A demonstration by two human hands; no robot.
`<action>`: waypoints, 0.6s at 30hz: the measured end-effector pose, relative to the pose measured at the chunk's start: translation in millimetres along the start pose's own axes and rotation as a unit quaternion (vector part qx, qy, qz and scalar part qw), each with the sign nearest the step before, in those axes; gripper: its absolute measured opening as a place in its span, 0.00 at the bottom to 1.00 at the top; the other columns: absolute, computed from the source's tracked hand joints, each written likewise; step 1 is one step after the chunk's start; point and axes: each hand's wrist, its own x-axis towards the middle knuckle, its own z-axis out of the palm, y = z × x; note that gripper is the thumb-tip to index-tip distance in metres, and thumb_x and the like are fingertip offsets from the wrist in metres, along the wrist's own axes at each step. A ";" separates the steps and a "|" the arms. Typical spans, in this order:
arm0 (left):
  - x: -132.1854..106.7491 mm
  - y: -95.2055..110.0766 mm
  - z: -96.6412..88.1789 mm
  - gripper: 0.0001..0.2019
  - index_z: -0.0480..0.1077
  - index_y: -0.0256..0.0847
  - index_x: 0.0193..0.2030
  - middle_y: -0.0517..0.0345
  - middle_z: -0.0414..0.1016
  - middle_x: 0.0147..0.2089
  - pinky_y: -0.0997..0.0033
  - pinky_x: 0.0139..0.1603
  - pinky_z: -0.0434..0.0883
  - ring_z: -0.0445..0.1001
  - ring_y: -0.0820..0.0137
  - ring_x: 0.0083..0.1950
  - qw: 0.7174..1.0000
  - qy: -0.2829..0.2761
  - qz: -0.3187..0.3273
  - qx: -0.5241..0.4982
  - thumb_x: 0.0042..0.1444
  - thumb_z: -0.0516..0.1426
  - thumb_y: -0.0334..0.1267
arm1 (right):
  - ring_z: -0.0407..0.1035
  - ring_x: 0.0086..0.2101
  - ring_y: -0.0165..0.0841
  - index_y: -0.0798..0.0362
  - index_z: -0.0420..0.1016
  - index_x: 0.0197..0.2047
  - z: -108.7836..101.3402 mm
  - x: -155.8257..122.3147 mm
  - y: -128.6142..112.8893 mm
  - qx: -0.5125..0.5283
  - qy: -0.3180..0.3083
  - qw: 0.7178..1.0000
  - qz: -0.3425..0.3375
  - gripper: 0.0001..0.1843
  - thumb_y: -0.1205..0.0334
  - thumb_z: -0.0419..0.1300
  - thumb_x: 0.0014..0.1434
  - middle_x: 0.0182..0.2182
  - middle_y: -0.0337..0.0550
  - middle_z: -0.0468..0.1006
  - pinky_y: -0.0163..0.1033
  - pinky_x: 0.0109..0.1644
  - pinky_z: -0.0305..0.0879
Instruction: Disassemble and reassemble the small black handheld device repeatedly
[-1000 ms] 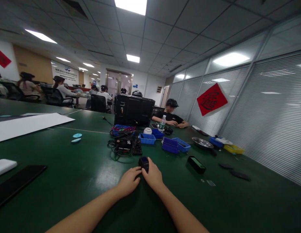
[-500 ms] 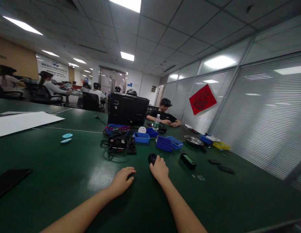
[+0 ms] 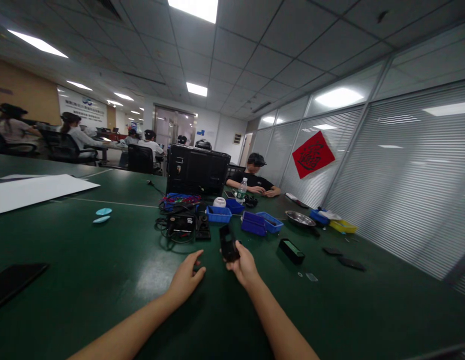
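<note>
Head view, black device [image 3: 227, 238] clasped in right hand [image 3: 246, 266] — far end jutting beyond grip, left hand [image 3: 184, 276] spread

Both arms [image 3: 131, 320] are stretched over the bench [image 3: 367, 315] toward its far edge, the forearms slanted inward so that the two hands are brought near each other, without touching. The left hand [image 3: 185, 275] is held loose, its fingers [image 3: 195, 256] slightly bent and pointed toward the far edge, its thumb [image 3: 200, 274] parted from them. The right hand [image 3: 244, 265] is closed in a grip, its fingers curled and its wrist [image 3: 255, 284] set roughly in line with the forearm.
</note>
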 end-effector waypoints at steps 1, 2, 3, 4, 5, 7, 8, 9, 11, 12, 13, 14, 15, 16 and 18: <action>0.8 -1.4 0.6 0.25 0.56 0.39 0.57 0.50 0.63 0.54 0.72 0.38 0.69 0.69 0.69 0.45 1.000 0.015 -0.004 -0.012 0.51 0.50 0.38 | 0.67 0.21 0.31 0.57 0.61 0.41 5.0 0.2 6.7 0.036 -0.039 0.997 0.052 0.18 0.51 0.42 0.60 0.26 0.48 0.72 0.31 0.17 0.58; 1.5 -2.4 0.9 0.25 0.55 0.40 0.58 0.50 0.61 0.56 0.72 0.37 0.70 0.68 0.69 0.46 1.000 0.023 -0.004 -0.021 0.51 0.50 0.39 | 0.68 0.20 0.31 0.57 0.60 0.40 9.1 0.1 13.0 0.054 -0.067 0.992 0.095 0.16 0.53 0.41 0.60 0.25 0.47 0.72 0.31 0.17 0.59; 1.8 -2.8 1.0 0.25 0.55 0.40 0.58 0.50 0.60 0.56 0.71 0.36 0.70 0.68 0.68 0.46 0.999 0.024 -0.001 -0.025 0.51 0.50 0.39 | 0.68 0.20 0.31 0.57 0.59 0.39 12.3 -0.1 18.7 0.057 -0.088 0.986 0.128 0.15 0.55 0.39 0.61 0.24 0.47 0.72 0.32 0.18 0.61; 1.8 -2.5 0.7 0.25 0.56 0.41 0.57 0.50 0.60 0.57 0.70 0.37 0.70 0.68 0.67 0.48 1.000 0.020 0.007 -0.023 0.51 0.50 0.39 | 0.69 0.20 0.31 0.57 0.59 0.39 14.5 -0.5 23.8 0.047 -0.100 0.983 0.148 0.14 0.57 0.38 0.61 0.23 0.45 0.72 0.33 0.20 0.63; 1.5 -1.4 0.2 0.24 0.58 0.42 0.56 0.50 0.60 0.57 0.69 0.40 0.70 0.67 0.67 0.49 1.000 0.012 0.021 -0.015 0.51 0.51 0.39 | 0.69 0.19 0.31 0.57 0.58 0.40 15.8 -0.7 28.2 0.024 -0.107 0.982 0.156 0.14 0.59 0.38 0.61 0.22 0.44 0.71 0.35 0.21 0.64; 0.2 2.4 -1.2 0.19 0.65 0.43 0.51 0.51 0.60 0.57 0.65 0.49 0.67 0.64 0.65 0.53 0.999 -0.007 0.051 0.012 0.51 0.52 0.39 | 0.69 0.18 0.31 0.57 0.57 0.43 16.1 -0.8 34.4 -0.061 -0.107 0.982 0.145 0.12 0.61 0.39 0.61 0.20 0.39 0.69 0.36 0.22 0.65; -0.6 4.6 -2.0 0.16 0.68 0.43 0.47 0.52 0.61 0.56 0.64 0.53 0.64 0.63 0.64 0.55 0.998 -0.015 0.063 0.028 0.51 0.52 0.39 | 0.68 0.17 0.31 0.56 0.57 0.45 15.3 -0.9 35.7 -0.122 -0.102 0.979 0.130 0.13 0.62 0.40 0.60 0.19 0.37 0.68 0.36 0.21 0.65; -1.3 6.6 -2.7 0.13 0.71 0.43 0.43 0.52 0.62 0.55 0.63 0.55 0.61 0.62 0.64 0.55 0.996 -0.019 0.070 0.041 0.51 0.52 0.39 | 0.68 0.16 0.31 0.56 0.57 0.46 14.2 -1.2 35.5 -0.192 -0.095 0.971 0.107 0.14 0.62 0.41 0.59 0.19 0.36 0.68 0.36 0.22 0.65; -2.2 9.5 -3.7 0.11 0.72 0.43 0.38 0.52 0.65 0.52 0.63 0.56 0.61 0.64 0.64 0.54 0.996 -0.015 0.071 0.056 0.51 0.53 0.39 | 0.68 0.19 0.31 0.55 0.60 0.48 10.9 -2.9 30.2 -0.340 -0.064 0.938 0.039 0.16 0.62 0.45 0.57 0.20 0.38 0.70 0.37 0.25 0.65; -2.5 10.3 -3.9 0.10 0.72 0.43 0.38 0.52 0.65 0.51 0.64 0.54 0.62 0.65 0.65 0.52 0.996 -0.013 0.069 0.055 0.51 0.53 0.39 | 0.70 0.22 0.31 0.53 0.62 0.48 8.7 -4.2 25.2 -0.406 -0.038 0.913 -0.006 0.16 0.62 0.46 0.56 0.22 0.39 0.72 0.37 0.29 0.65; -2.8 10.9 -4.1 0.10 0.72 0.43 0.39 0.52 0.66 0.49 0.65 0.52 0.64 0.66 0.65 0.50 0.996 -0.012 0.068 0.050 0.51 0.52 0.39 | 0.70 0.26 0.32 0.52 0.64 0.47 6.1 -5.6 19.0 -0.463 -0.006 0.885 -0.050 0.15 0.62 0.47 0.56 0.26 0.41 0.73 0.37 0.33 0.64; -3.2 11.5 -4.1 0.11 0.71 0.43 0.40 0.53 0.66 0.48 0.66 0.49 0.66 0.68 0.66 0.48 0.997 -0.016 0.069 0.041 0.51 0.52 0.39 | 0.71 0.31 0.33 0.52 0.67 0.45 2.9 -6.9 12.0 -0.508 0.032 0.856 -0.088 0.14 0.62 0.48 0.55 0.29 0.42 0.74 0.36 0.37 0.63; -3.9 12.3 -4.2 0.11 0.71 0.43 0.41 0.53 0.66 0.48 0.68 0.47 0.68 0.69 0.68 0.46 0.997 -0.024 0.073 0.030 0.51 0.52 0.39 | 0.70 0.35 0.34 0.51 0.68 0.44 -0.8 -7.8 4.9 -0.541 0.065 0.830 -0.116 0.14 0.63 0.48 0.55 0.32 0.43 0.75 0.36 0.40 0.61; -4.9 13.4 -4.3 0.12 0.70 0.43 0.43 0.53 0.66 0.49 0.69 0.45 0.69 0.69 0.68 0.46 0.996 -0.035 0.081 0.020 0.51 0.52 0.38 | 0.69 0.37 0.34 0.50 0.69 0.43 -4.9 -8.2 -1.8 -0.562 0.095 0.811 -0.132 0.14 0.63 0.47 0.56 0.35 0.43 0.74 0.36 0.41 0.60; -7.7 16.8 -4.8 0.14 0.68 0.44 0.46 0.54 0.65 0.51 0.69 0.47 0.68 0.68 0.68 0.48 0.992 -0.060 0.107 0.011 0.51 0.52 0.36 | 0.67 0.39 0.33 0.49 0.69 0.43 -13.9 -7.1 -12.2 -0.588 0.141 0.781 -0.156 0.14 0.63 0.46 0.57 0.40 0.42 0.72 0.34 0.41 0.59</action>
